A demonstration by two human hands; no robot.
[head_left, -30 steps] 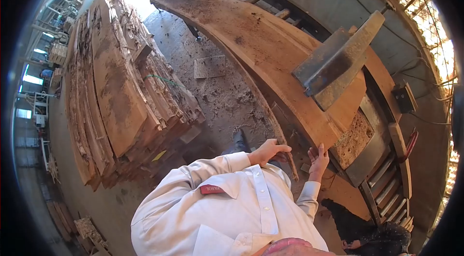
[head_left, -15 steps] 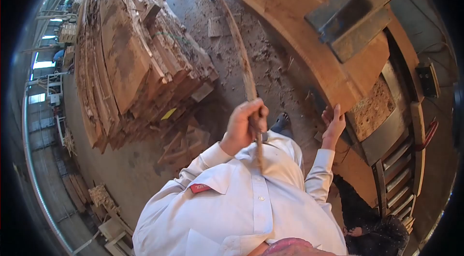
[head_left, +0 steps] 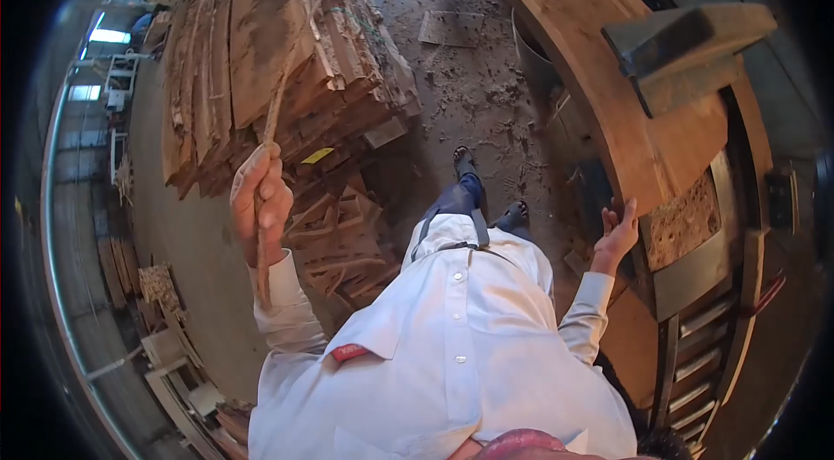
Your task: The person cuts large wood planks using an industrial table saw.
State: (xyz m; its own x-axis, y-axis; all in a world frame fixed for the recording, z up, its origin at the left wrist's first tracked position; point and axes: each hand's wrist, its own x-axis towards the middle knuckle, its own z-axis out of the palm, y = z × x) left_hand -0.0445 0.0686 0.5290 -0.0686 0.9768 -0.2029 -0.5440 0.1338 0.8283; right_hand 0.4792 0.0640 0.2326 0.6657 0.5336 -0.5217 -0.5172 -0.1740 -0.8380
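Note:
A long, thin, curved wood strip (head_left: 278,95) is gripped by my left hand (head_left: 261,199), its fingers wrapped round it near the lower end. The strip rises past the stack of rough planks (head_left: 269,34). On the right, my right hand (head_left: 617,234) touches the near end of a large wooden board (head_left: 599,52) with its fingers partly spread. That board lies on a machine table (head_left: 695,282), beside a dark metal guard (head_left: 686,39).
Wood offcuts (head_left: 343,234) lie below the plank stack. Debris and a flat piece (head_left: 452,28) are on the floor ahead. A roller conveyor (head_left: 699,364) stands at the lower right, and timber frames (head_left: 178,382) at the lower left.
My left hand has moved left with the strip, away from my body to beside the plank stack. My right hand remains at the board's end. The person at the lower right is mostly out of view.

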